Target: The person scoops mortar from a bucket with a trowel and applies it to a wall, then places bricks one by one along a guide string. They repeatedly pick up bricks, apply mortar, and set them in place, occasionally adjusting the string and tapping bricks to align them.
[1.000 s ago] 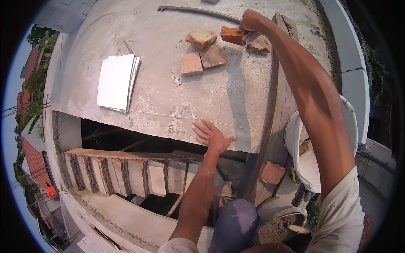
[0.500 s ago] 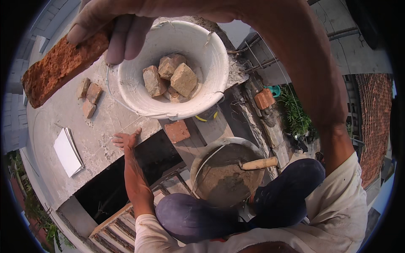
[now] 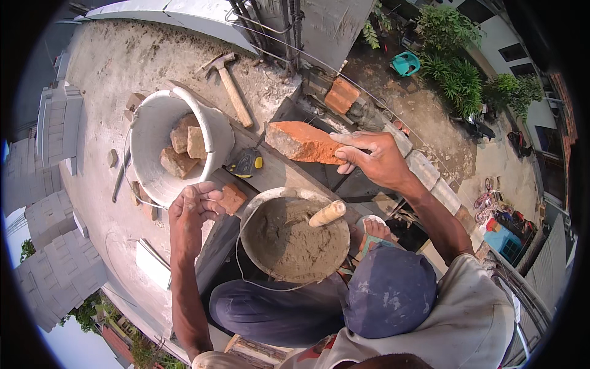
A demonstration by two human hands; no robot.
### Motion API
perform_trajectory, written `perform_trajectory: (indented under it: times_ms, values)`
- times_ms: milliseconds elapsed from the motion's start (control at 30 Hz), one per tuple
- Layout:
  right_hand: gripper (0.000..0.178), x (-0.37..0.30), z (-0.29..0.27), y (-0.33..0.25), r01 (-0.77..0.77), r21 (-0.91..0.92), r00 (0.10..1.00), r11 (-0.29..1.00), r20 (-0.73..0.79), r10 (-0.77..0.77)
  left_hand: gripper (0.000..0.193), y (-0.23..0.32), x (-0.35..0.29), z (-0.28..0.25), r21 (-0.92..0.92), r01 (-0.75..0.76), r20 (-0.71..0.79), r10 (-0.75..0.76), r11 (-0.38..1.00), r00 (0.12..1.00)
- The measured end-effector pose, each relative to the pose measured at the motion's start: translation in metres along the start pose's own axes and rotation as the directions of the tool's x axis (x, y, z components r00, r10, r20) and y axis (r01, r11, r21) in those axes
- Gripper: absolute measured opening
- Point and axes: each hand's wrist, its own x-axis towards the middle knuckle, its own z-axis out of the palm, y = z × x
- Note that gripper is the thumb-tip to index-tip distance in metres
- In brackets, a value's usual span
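Spreading across the upper left, a rough concrete slab [image 3: 101, 67] carries most of the things, with a long plank [image 3: 278, 172] running slantwise along its edge. A white bucket [image 3: 222, 132] stands near the plank, tilted in this view, with several broken brick chunks [image 3: 184, 144] inside. Closer to the person's bent knees [image 3: 390, 292] is a second bucket [image 3: 247, 229], holding wet grey mortar [image 3: 292, 252]; a wooden handle [image 3: 327, 213] sticks up from it near the rim, the tool's other end out of sight. A stack of thin white sheets [image 3: 152, 263] lies on the slab at lower left. Beyond the white bucket rests a hammer [image 3: 235, 95] with a wooden handle.

Of the two hands, the right hand [image 3: 376, 157] is closed on one end of an orange-red brick piece [image 3: 301, 140], thumb above and fingers below. That piece is held up between the hammer and the mortar bucket. The left hand [image 3: 192, 212] has its fingers bent, beside the white bucket's rim; whether they grip anything, I cannot tell. Just beside it lies a smaller brick fragment [image 3: 233, 198], and near that a black-and-yellow tape measure [image 3: 246, 163].
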Motion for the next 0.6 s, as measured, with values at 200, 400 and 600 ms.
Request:
perform_trajectory:
  times_ms: [200,400,600]
  values:
    - [0.034,0.019,-0.005,0.054,0.431,-0.539,0.838,0.724,-0.058,-0.542,0.060,0.022,0.088,0.126,-0.185,0.447,0.346,-0.367,0.875,0.863]
    - [0.035,0.035,-0.025,0.092,0.443,-0.552,0.854,0.707,0.018,-0.520,0.023,-0.024,0.143,0.170,-0.234,0.340,0.334,-0.253,0.911,0.908]
    - [0.051,0.109,-0.088,0.110,-0.024,-0.210,0.899,0.977,-0.431,-0.070,0.030,-0.072,0.229,0.202,-0.226,0.281,0.206,-0.236,0.933,0.950]
